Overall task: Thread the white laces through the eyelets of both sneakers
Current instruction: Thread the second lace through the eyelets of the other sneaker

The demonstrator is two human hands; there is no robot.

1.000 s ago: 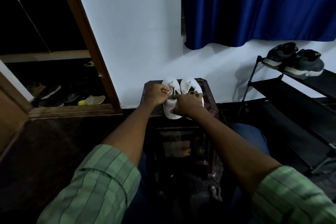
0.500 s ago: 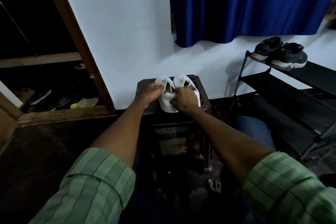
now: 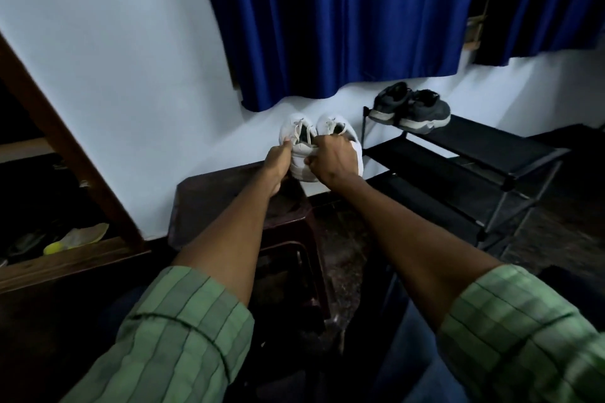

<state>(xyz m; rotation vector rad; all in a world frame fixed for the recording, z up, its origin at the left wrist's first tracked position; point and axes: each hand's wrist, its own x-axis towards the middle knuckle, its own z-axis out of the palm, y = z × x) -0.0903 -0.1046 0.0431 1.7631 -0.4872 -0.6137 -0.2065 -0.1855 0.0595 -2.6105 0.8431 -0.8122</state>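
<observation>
White sneakers (image 3: 302, 141) gripped by both hands (image 3: 334, 159).

- Dim room with a cool bluish cast; the white wall (image 3: 124, 52) is the brightest area, fading to grey lower down
- The blue curtain (image 3: 327, 20) throws a soft shadow on the wall beneath its hem
- The floor (image 3: 347, 245), the dark stool (image 3: 209, 203) and the doorway (image 3: 19, 114) on the left sink into near-black with little detail
- Wide-angle bending slants the door frame (image 3: 65, 147) and stretches the green sleeves (image 3: 183, 330) at the bottom corners
- Slight softness and noise throughout; the white sneakers (image 3: 327, 127) lack crisp detail
</observation>
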